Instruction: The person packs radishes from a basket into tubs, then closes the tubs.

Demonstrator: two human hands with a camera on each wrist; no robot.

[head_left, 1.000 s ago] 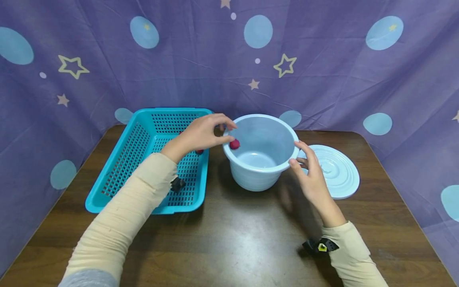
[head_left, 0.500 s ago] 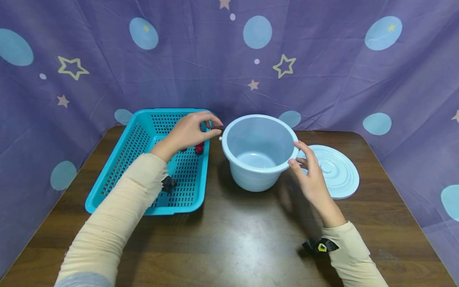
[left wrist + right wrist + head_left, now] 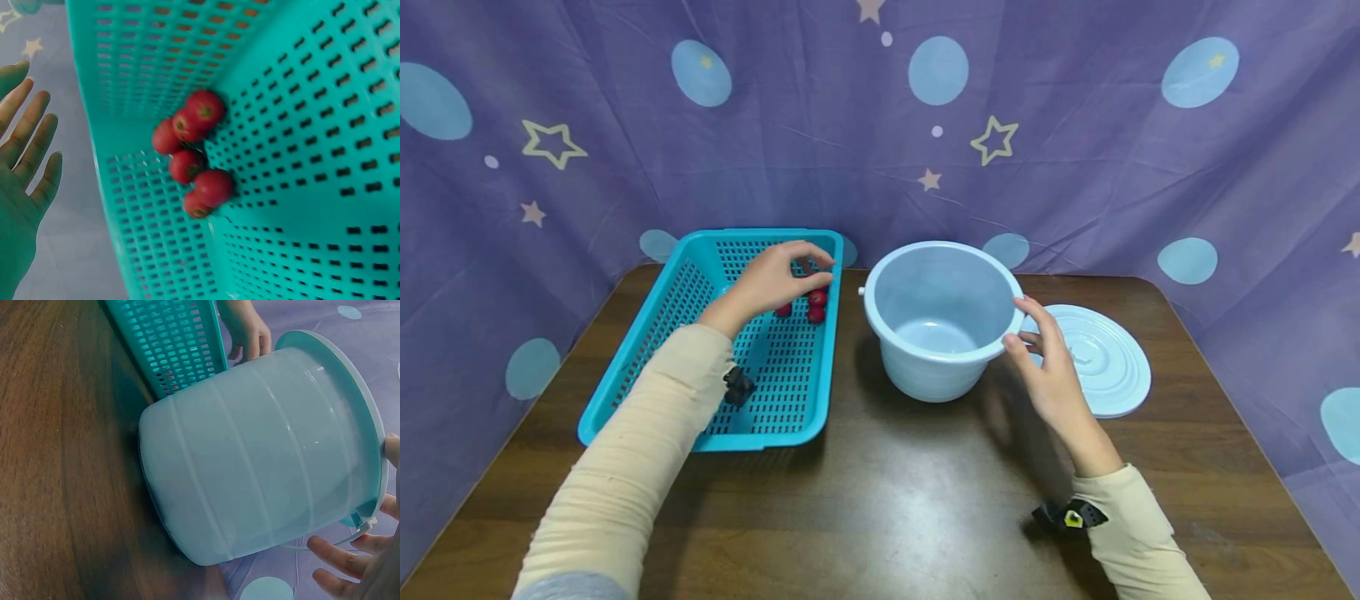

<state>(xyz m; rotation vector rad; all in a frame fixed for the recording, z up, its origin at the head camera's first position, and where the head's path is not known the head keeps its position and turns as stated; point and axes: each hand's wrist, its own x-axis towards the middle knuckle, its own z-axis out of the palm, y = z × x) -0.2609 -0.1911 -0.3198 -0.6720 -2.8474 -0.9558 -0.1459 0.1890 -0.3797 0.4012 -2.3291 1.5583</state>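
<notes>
My left hand [image 3: 775, 271] hovers over the right side of the turquoise slotted basket [image 3: 833, 367], its fingers loosely curved and holding nothing. Below the hand, small round red vegetables that look like radishes [image 3: 817, 315] are partly hidden; the left wrist view shows several radishes [image 3: 187, 165] clustered in a corner of the basket. At the centre stands a pale blue bucket [image 3: 932, 375], upright, with no radish visible inside. My right hand [image 3: 1052, 375] holds the bucket's right rim with thumb and fingers, close to the thin handle [image 3: 347, 540].
A round pale blue lid [image 3: 1108, 358] lies flat behind my right hand, to the right of the bucket. The brown wooden table [image 3: 887, 500] ends at a purple curtain [image 3: 820, 125] with stars and dots. A narrow gap separates basket and bucket.
A second ago a radish was at my left fingertips over the bucket's left rim. That hand has moved left without it, back above the basket. My right hand stays on the rim.
</notes>
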